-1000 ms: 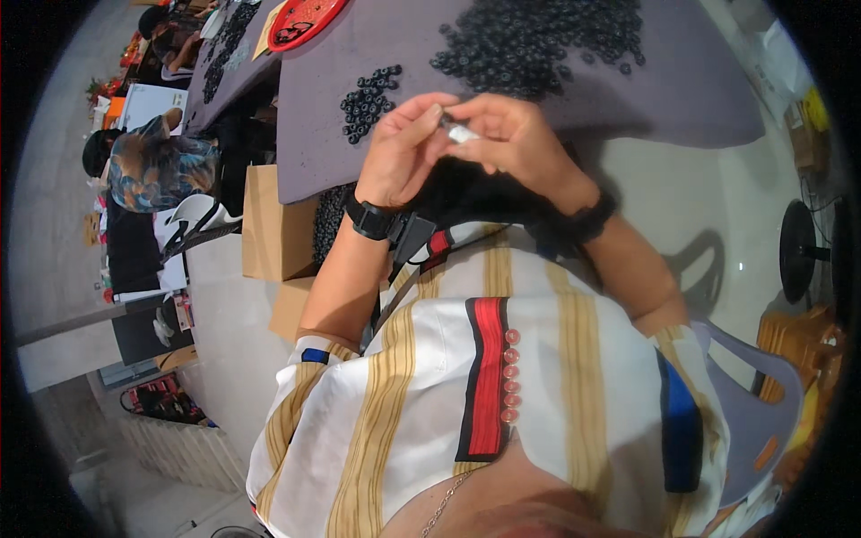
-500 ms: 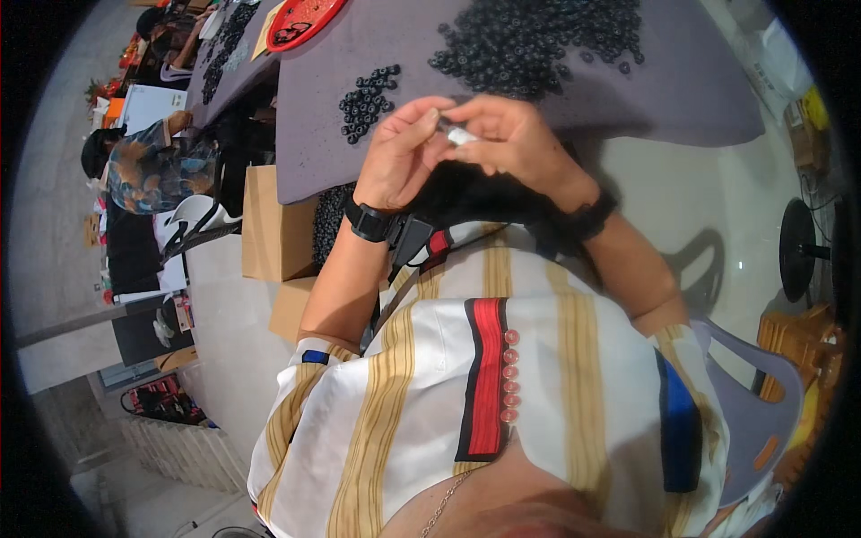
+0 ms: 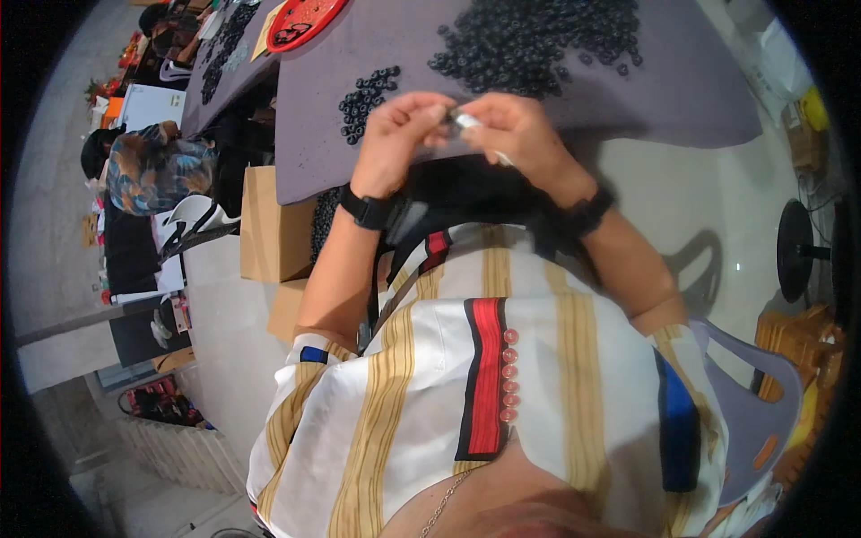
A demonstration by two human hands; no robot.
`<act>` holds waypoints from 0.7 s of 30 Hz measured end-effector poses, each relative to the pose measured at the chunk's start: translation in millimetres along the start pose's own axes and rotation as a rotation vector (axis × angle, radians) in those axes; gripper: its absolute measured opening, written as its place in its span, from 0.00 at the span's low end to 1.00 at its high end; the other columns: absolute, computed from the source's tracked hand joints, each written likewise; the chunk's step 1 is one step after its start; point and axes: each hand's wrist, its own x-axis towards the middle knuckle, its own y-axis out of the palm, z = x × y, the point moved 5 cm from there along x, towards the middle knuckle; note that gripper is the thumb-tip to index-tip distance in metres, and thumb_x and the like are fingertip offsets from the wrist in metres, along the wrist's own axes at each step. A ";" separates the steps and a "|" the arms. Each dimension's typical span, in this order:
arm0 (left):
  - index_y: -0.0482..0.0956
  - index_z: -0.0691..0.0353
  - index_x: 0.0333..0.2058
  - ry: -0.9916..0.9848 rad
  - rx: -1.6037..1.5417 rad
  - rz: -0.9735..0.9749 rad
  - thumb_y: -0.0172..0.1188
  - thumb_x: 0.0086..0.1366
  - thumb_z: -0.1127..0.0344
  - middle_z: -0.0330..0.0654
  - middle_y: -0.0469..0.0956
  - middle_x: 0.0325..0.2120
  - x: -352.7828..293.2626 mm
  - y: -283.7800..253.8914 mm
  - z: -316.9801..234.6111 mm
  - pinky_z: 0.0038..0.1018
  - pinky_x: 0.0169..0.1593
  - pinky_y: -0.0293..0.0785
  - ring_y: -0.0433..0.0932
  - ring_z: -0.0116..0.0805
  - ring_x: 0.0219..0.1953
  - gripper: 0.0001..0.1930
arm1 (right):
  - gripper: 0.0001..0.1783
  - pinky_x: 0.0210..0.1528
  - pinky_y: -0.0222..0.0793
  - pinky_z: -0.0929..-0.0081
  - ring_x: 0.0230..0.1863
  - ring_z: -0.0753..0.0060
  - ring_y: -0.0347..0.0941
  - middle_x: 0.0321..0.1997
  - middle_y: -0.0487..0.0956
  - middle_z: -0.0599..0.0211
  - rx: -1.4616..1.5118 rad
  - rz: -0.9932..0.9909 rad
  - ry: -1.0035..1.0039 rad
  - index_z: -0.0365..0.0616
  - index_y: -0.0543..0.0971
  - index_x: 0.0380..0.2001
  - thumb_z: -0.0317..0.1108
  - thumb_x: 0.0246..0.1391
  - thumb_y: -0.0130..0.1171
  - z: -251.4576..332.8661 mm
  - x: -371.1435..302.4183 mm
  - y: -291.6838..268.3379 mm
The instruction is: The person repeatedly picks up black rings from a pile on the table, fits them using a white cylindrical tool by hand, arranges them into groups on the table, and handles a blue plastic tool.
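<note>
My left hand (image 3: 395, 134) pinches a small dark ring-like piece (image 3: 451, 116) between thumb and fingertips, above the table's near edge. My right hand (image 3: 516, 130) is closed around a slim white tool (image 3: 466, 120); one end meets the dark piece and the other shows below my palm. Blur hides what kind of tool it is. Beyond my left hand lies a small group of black ring-shaped parts (image 3: 363, 103). A much larger heap of similar black parts (image 3: 538, 45) spreads past my right hand.
A grey-purple cloth (image 3: 309, 134) covers the table. On its far left stands a red tray (image 3: 309, 20) with dark bits in it. Open cardboard boxes (image 3: 260, 224) stand at my left, one near more black parts. Another person (image 3: 161, 166) sits farther left. A fan (image 3: 796, 251) stands at right.
My hands have shifted slightly, with the left wrist turned and its fingers drawn in tighter. The white tool has tilted, so its lower end now shows under my right hand.
</note>
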 end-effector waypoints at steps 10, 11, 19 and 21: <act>0.77 0.66 0.38 0.348 1.354 -0.274 0.60 0.55 0.74 0.45 0.77 0.30 40.1 -53.4 -25.4 0.29 0.39 0.72 0.76 0.40 0.32 0.10 | 0.14 0.26 0.62 0.89 0.24 0.87 0.68 0.27 0.75 0.74 0.106 -0.358 -0.195 0.40 0.76 0.44 0.29 0.53 0.59 14.8 1.6 -46.7; 0.77 0.66 0.38 0.347 1.352 -0.271 0.60 0.55 0.74 0.45 0.77 0.30 35.3 -38.1 -32.7 0.29 0.39 0.72 0.76 0.40 0.32 0.10 | 0.13 0.27 0.63 0.89 0.25 0.87 0.68 0.27 0.75 0.74 0.093 -0.361 -0.190 0.40 0.76 0.44 0.29 0.54 0.59 15.7 1.8 -49.0; 0.78 0.62 0.37 0.450 1.221 0.043 0.60 0.56 0.72 0.49 0.74 0.30 30.4 40.8 -2.3 0.34 0.37 0.71 0.75 0.48 0.33 0.09 | 0.14 0.30 0.64 0.89 0.27 0.86 0.69 0.27 0.75 0.75 -0.023 -0.376 -0.264 0.40 0.76 0.45 0.30 0.56 0.58 42.5 -6.6 -49.2; 0.78 0.62 0.36 0.445 1.275 0.055 0.60 0.55 0.72 0.49 0.74 0.30 34.3 41.3 2.2 0.36 0.37 0.71 0.75 0.50 0.33 0.08 | 0.14 0.31 0.64 0.88 0.28 0.86 0.69 0.29 0.76 0.74 -0.173 -0.375 -0.297 0.40 0.76 0.45 0.30 0.55 0.58 52.3 -10.4 -47.2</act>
